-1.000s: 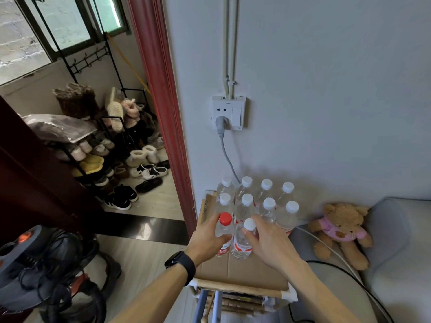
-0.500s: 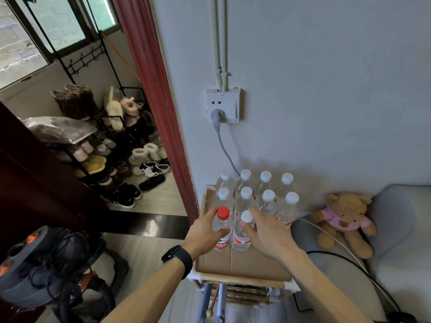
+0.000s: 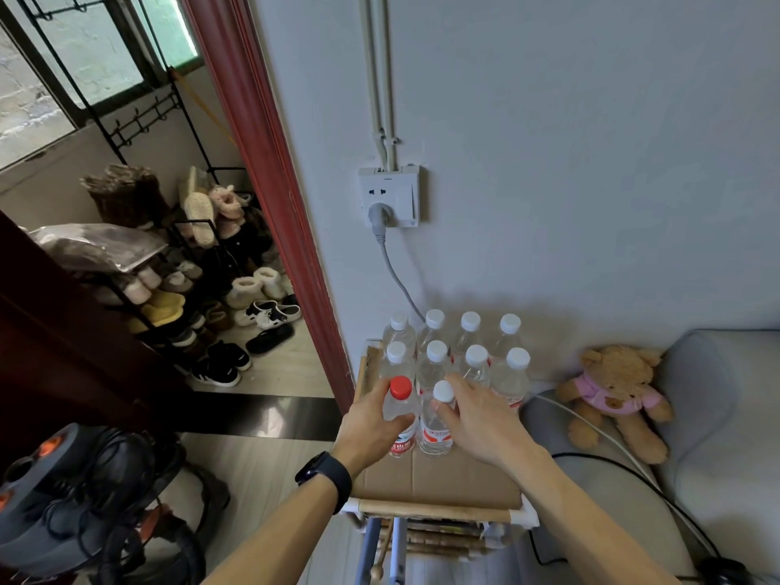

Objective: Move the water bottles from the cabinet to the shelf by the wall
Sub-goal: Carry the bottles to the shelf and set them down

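red-capped bottle [image 3: 401, 409] gripped by left hand [image 3: 371, 428], white-capped bottle [image 3: 434, 432] by right hand [image 3: 485, 415], both unmoved on shelf [image 3: 434, 506]; release pending, placement nearly complete.

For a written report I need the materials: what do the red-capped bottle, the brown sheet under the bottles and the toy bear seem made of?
Red-capped bottle: probably clear, glossy plastic; its body is see-through with a printed label.
Brown sheet: likely matte cardboard; flat, dull brown, with a crease.
Toy bear: plush fabric; fuzzy tan pile, pink cloth shirt.
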Demonstrator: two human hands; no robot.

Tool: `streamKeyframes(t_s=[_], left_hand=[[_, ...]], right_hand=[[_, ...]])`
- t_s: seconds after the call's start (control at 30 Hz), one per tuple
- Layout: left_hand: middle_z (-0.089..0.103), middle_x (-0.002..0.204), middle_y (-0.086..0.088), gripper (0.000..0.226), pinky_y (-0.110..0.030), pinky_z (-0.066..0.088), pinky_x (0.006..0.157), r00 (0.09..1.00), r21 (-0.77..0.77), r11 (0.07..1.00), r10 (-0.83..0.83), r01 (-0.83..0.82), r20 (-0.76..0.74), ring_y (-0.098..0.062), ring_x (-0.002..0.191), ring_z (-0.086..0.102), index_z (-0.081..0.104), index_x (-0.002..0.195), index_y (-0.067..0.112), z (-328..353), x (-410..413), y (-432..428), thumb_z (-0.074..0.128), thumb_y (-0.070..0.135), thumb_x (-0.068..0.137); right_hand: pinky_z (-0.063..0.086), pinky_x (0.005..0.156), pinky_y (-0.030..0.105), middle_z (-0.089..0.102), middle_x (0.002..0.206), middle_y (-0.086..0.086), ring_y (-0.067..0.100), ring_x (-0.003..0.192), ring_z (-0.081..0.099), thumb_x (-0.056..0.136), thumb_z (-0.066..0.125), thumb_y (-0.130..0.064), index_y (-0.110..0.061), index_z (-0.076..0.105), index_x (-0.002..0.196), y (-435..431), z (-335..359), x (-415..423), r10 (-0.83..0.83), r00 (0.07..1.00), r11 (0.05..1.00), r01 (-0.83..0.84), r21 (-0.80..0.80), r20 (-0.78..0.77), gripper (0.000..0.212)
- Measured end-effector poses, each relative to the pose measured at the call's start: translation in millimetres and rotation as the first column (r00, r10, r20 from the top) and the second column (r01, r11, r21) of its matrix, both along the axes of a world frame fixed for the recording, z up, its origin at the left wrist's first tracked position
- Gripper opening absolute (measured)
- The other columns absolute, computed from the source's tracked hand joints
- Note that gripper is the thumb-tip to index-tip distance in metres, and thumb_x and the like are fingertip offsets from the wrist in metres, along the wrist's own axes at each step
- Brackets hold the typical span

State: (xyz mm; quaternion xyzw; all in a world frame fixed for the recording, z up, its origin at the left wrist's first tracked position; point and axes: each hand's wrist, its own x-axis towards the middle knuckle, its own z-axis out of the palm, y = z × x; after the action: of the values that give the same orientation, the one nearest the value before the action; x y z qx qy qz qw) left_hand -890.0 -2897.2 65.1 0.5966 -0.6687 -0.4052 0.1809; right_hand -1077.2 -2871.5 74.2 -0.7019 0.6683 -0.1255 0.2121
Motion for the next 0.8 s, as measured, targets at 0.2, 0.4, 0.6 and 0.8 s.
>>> streamKeyframes(t_s=[0.2, 0.4, 0.6, 0.8], left_hand=[[0.06, 0.105, 0.008, 0.046, -0.032, 0.047, 0.082, 1.0, 0.002, 1.0, -0.022, 0.022, 0.01, -0.016, 0.092, 0.06, 0.042, 0.133, 0.031, 1.9, 1.5, 0.1, 0.062, 0.032, 0.092], [0.064, 0.12, 0.003, 0.05, -0.029, 0.043, 0.082, 0.998, 0.009, 0.999, -0.049, 0.049, 0.042, -0.014, 0.095, 0.057, 0.04, 0.136, 0.031, 5.0, 5.2, 0.3, 0.063, 0.031, 0.092], [0.064, 0.123, 0.003, 0.05, -0.031, 0.045, 0.086, 0.999, 0.014, 0.999, -0.038, 0.038, 0.034, -0.019, 0.106, 0.061, 0.041, 0.135, 0.031, 5.5, 5.7, 3.4, 0.065, 0.03, 0.091], [0.062, 0.126, 0.005, 0.056, -0.035, 0.051, 0.092, 0.999, 0.015, 0.999, -0.046, 0.045, 0.021, -0.016, 0.105, 0.062, 0.039, 0.135, 0.037, 4.1, 7.9, 6.0, 0.068, 0.032, 0.086]], right_hand=[[0.039, 0.07, 0.036, 0.058, 0.113, 0.005, 0.025, 0.098, 0.057, 0.102, 0.041, -0.041, -0.018, 0.044, 0.123, 9.5, 0.9, 11.9, -0.049, 0.996, 0.998, 0.052, -0.037, 0.073, 0.031], [0.033, 0.067, 0.033, 0.048, 0.096, -0.005, 0.016, 0.084, 0.047, 0.102, 0.042, -0.042, -0.022, 0.044, 0.115, 11.0, 6.4, 12.9, -0.05, 0.994, 0.999, 0.052, -0.015, 0.094, 0.024], [0.03, 0.058, 0.019, 0.048, 0.09, -0.01, 0.005, 0.075, 0.048, 0.101, 0.042, -0.043, -0.026, 0.044, 0.11, 13.9, 7.3, 15.3, -0.054, 0.991, 0.997, 0.06, -0.047, 0.12, 0.019], [0.037, 0.058, 0.021, 0.051, 0.084, -0.011, 0.005, 0.073, 0.052, 0.1, 0.042, -0.048, -0.025, 0.046, 0.102, 16.7, 5.8, 16.0, -0.097, 0.981, 0.993, 0.107, -0.057, 0.166, 0.023]])
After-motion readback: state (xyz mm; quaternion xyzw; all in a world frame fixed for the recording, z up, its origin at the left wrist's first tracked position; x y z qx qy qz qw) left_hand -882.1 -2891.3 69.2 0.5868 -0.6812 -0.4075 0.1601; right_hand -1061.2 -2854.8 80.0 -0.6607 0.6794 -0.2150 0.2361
